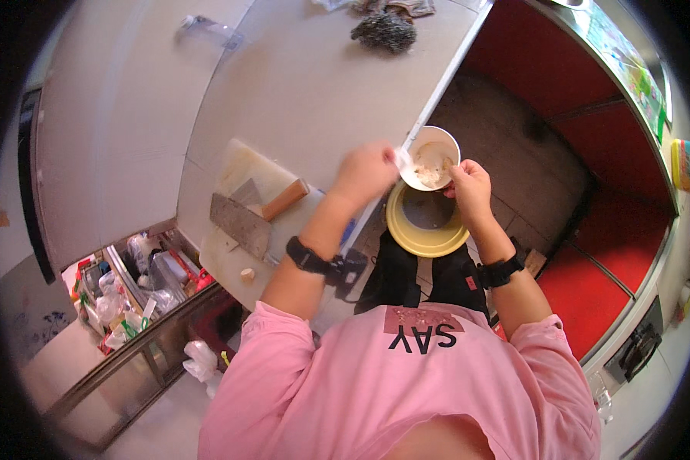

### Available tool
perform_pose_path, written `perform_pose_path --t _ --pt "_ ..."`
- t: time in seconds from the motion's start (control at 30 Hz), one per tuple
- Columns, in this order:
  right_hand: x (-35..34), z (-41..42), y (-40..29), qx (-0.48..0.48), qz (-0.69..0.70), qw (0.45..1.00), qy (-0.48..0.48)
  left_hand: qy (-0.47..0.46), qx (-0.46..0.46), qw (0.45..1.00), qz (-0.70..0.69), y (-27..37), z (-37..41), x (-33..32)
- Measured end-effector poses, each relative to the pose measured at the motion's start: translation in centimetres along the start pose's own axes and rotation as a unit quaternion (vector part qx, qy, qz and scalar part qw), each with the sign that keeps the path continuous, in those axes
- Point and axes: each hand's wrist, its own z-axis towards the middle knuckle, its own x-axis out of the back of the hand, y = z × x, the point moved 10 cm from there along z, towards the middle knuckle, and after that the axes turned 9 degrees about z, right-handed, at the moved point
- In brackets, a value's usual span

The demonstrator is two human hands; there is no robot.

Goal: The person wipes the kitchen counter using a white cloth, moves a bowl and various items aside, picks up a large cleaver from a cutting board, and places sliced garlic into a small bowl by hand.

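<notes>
A white bowl (435,145) is tilted over the mouth of a yellow bucket (424,245), beside the counter's edge. My right hand (472,185) grips the bowl by its right rim. Inside the bowl lie pale, wet-looking food remains (431,174). My left hand (368,169), blurred, pinches a small white scrap (403,160) at the bowl's left rim; its material is unclear. On a pale cutting board (247,158) left of my left arm rests a cleaver (238,224) with a wooden handle (286,199).
Dark steel wool (385,33) sits at the counter's far end, near a cloth (417,7). A clear plastic bottle (210,31) lies at the upper left. An open drawer (167,270) holds bags and packets. Red cabinet doors (586,299) line the right side.
</notes>
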Motion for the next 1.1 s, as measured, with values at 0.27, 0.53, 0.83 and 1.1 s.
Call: perform_pose_path --t 0.27,0.53,0.83,1.1 --pt "0.5 0.4 -0.2 0.009 0.034 0.999 0.002 0.159 -0.025 0.984 0.073 0.7 5.7 2.7" --pt "1.5 0.6 -0.3 0.008 0.043 0.999 0.013 0.169 -0.098 0.976 0.091 8.4 5.4 2.8" --pt "3.2 0.2 -0.6 0.014 0.052 0.998 0.035 0.154 -0.095 0.961 0.210 8.8 16.0 4.2" --pt "3.7 0.7 -0.9 0.020 0.039 0.999 0.026 0.137 -0.066 0.987 0.055 3.0 12.3 4.4"
